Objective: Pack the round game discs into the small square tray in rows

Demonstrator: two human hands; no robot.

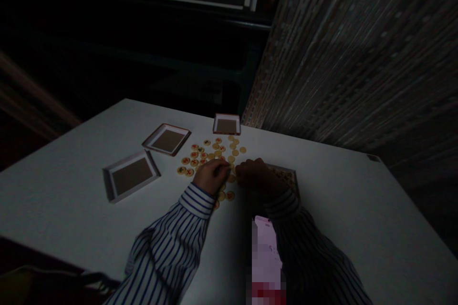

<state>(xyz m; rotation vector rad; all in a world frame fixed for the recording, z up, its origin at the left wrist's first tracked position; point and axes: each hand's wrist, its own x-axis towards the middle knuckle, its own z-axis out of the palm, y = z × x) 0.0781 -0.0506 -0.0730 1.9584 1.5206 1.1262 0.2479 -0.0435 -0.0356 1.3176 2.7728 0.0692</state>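
Observation:
Several round yellow game discs (211, 152) with red or dark marks lie scattered on a white table (71, 190). My left hand (211, 175) rests among them with its fingers curled, pinching at a disc near its fingertips. My right hand (255, 174) sits just to its right, fingers also curled down onto the discs; what it grips is hidden in the dim light. Both arms wear striped shirt sleeves. More discs (225, 195) lie under and below my left wrist.
Three shallow box trays with brown insides lie on the table: one at the left (130, 176), one behind it (166, 139), a small one at the back (226, 124). Another box edge (288, 174) shows behind my right hand. A phone (266, 238) lies between my forearms. A brick wall rises on the right.

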